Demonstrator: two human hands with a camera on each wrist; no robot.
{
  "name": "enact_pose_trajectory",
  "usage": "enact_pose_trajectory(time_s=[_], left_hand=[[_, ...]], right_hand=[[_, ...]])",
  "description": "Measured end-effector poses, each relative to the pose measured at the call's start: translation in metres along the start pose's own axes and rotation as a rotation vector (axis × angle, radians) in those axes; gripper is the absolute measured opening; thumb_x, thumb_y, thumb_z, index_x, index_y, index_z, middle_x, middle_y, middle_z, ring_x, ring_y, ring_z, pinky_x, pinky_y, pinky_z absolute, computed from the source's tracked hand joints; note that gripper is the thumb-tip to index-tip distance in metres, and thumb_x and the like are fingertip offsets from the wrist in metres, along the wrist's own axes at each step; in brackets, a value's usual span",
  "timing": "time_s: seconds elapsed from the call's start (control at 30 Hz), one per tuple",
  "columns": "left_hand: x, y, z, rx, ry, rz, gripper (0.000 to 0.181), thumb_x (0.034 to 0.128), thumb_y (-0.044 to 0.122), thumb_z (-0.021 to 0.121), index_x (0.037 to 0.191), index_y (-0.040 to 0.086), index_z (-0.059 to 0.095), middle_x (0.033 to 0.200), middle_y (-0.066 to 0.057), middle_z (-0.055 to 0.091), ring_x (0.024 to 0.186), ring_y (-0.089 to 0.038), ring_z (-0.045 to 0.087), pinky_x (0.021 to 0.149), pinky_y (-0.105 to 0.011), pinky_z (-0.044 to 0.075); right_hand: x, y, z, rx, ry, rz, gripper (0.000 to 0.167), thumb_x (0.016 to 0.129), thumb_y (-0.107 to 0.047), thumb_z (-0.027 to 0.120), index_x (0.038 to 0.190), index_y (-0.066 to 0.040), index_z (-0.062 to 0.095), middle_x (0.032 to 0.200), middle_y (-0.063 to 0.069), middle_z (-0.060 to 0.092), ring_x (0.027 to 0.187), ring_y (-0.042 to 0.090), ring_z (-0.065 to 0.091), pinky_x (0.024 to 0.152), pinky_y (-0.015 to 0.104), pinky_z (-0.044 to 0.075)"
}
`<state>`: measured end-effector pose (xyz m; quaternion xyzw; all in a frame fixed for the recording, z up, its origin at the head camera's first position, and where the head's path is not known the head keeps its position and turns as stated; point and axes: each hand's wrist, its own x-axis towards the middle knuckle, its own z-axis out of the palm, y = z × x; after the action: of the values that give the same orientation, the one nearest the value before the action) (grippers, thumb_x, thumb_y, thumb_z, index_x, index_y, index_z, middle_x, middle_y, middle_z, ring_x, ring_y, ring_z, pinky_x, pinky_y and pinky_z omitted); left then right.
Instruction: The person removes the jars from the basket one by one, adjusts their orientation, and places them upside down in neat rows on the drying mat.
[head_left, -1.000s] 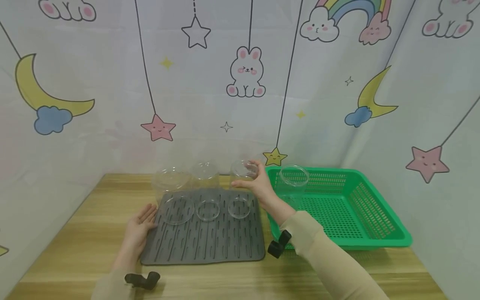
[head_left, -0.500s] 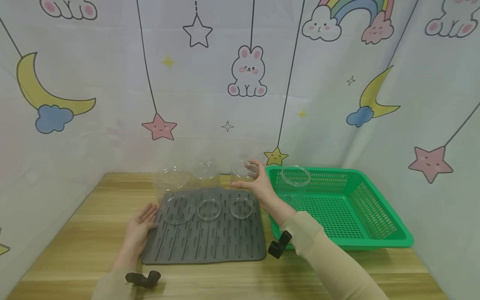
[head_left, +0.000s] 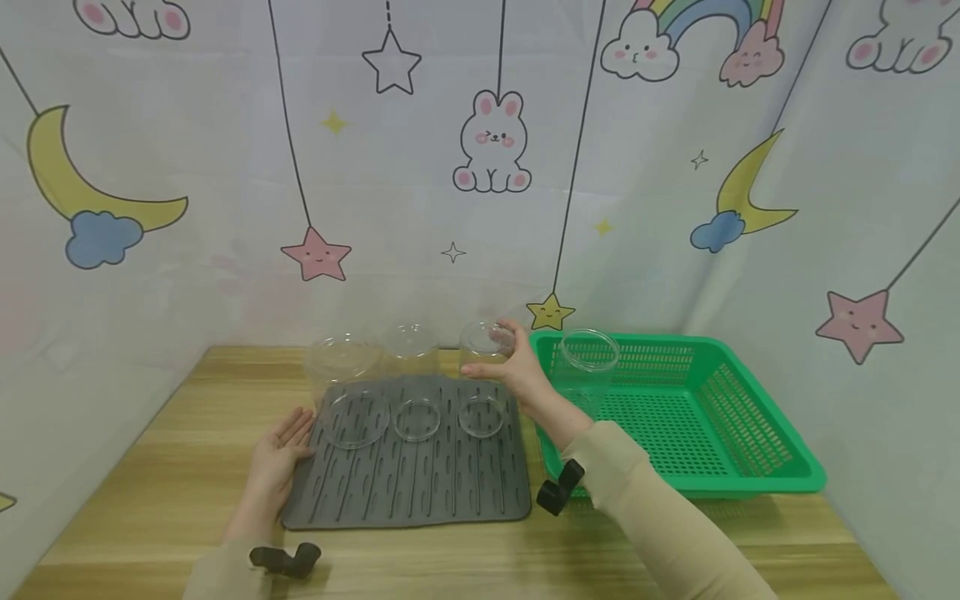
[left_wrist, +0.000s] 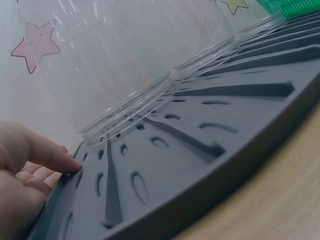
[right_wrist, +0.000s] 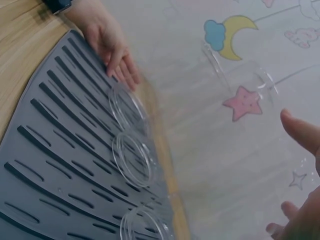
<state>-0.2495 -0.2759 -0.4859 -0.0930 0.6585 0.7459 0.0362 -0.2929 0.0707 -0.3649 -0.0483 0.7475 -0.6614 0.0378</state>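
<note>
My right hand [head_left: 517, 367] curls its thumb and fingers round the upper end of a clear plastic cup [head_left: 480, 398], which stands upside down at the mat's back right. Two more clear cups stand inverted in the same row: a middle cup [head_left: 415, 387] and a wider cup [head_left: 348, 392] at the left. All three have their rims on the grey ribbed drying mat [head_left: 408, 492]. At the mat's left edge my left hand [head_left: 276, 458] lies palm up with extended fingers; its thumb [left_wrist: 62, 161] touches the mat's edge in the left wrist view.
A green slotted plastic basket [head_left: 765, 485] sits right of the mat, behind my right forearm. Inside its left end stands another clear cup [head_left: 590, 367], rim up. Wooden tabletop [head_left: 150, 492] surrounds the mat, and a printed cloth [head_left: 420, 208] hangs behind.
</note>
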Motion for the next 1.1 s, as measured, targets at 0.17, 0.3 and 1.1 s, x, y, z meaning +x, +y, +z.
enact_pose_trajectory(time_s=[0.17,0.3,1.1], left_hand=[[0.000,0.000,0.000,-0.004,0.008,-0.008,0.080,0.0875,-0.022,0.034,0.155,0.003,-0.001,0.163,-0.018,0.007,0.151,-0.029,0.011,0.123,-0.031,0.019],[-0.002,0.001,0.000,0.003,0.005,-0.007,0.080,0.0874,-0.022,0.034,0.155,0.002,-0.001,0.163,-0.018,0.008,0.151,-0.029,0.012,0.123,-0.031,0.019],[-0.001,0.001,-0.002,-0.005,0.014,-0.023,0.080,0.0878,-0.021,0.036,0.156,0.002,0.001,0.163,-0.018,0.009,0.151,-0.030,0.013,0.123,-0.033,0.017]], right_hand=[[0.000,0.000,-0.001,-0.002,-0.002,0.003,0.095,0.077,-0.008,0.081,0.153,-0.019,0.023,0.155,0.009,0.037,0.147,0.034,0.025,0.116,0.057,0.032],[0.000,-0.001,0.000,-0.005,0.004,0.003,0.096,0.077,-0.007,0.081,0.153,-0.019,0.024,0.155,0.009,0.037,0.146,0.035,0.026,0.115,0.057,0.033],[-0.023,-0.025,-0.052,0.080,0.011,-0.272,0.105,0.079,-0.011,0.081,0.157,-0.015,0.011,0.160,0.008,0.026,0.151,0.027,0.018,0.124,0.053,0.014]])
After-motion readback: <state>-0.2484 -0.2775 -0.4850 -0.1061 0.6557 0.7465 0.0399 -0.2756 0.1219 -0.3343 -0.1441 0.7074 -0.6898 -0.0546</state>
